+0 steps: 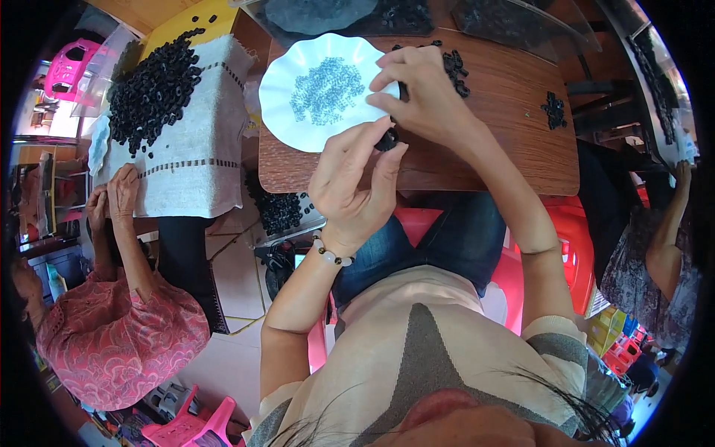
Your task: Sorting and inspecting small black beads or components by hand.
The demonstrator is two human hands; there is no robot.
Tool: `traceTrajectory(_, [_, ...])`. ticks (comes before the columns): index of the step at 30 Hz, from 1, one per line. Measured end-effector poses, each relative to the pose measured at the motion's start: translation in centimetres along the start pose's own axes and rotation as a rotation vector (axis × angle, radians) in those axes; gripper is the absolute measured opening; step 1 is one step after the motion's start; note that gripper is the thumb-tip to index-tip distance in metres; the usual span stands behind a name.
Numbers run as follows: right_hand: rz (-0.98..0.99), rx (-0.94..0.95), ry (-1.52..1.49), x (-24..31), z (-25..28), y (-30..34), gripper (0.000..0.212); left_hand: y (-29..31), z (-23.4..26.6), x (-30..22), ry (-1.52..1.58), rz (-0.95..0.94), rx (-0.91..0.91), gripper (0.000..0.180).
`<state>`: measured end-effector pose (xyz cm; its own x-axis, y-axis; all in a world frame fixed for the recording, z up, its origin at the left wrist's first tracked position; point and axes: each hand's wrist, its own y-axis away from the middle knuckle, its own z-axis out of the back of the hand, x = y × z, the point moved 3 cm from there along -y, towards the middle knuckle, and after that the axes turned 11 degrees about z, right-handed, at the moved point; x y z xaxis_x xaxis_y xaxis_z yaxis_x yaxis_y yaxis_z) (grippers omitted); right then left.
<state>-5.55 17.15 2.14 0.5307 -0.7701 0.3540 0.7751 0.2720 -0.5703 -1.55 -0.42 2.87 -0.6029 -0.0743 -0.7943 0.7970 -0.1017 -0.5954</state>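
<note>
My left hand (356, 175) is raised over the table's near edge, thumb and fingers pinching a small black ring-like part (387, 139). Just above it, my right hand (426, 93) is closed in a pinch at the right rim of a white scalloped plate (279, 123). What those fingers hold is too hidden to make out. Spread over the middle of the plate are many tiny clear-grey pieces (328, 89). Partly behind my right hand, several black parts (456, 73) lie on the brown wooden table (514, 141).
Another small cluster of black parts (553, 110) lies near the table's right edge. Clear plastic trays (514, 26) stand along the back. At left, a cloth-covered table (190, 182) bears a large black heap (160, 89), beside a person in a pink patterned top (126, 343). Another person sits at right.
</note>
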Motion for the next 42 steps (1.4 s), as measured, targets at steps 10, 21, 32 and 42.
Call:
traceTrajectory(10, [-0.082,0.127,0.227,0.4,-4.8,-0.9,0.017,0.5,-1.0,-0.9,0.034,-0.082,0.117,0.038])
traceTrajectory(21, [-0.096,0.051,-0.02,-0.9,1.1,-0.7,0.017,-0.1,-0.7,0.4,0.068,0.147,0.097,0.036])
traceTrajectory(32, [-0.416,0.187,-0.841,1.8,7.3,2.6,0.022,0.0,-1.3,1.1,0.006,0.155,0.177,0.034])
traceTrajectory(42, [-0.327,0.265,-0.696,2.0,6.9,3.8,0.019,0.6,-2.0,1.0,-0.027,0.055,0.252,0.032])
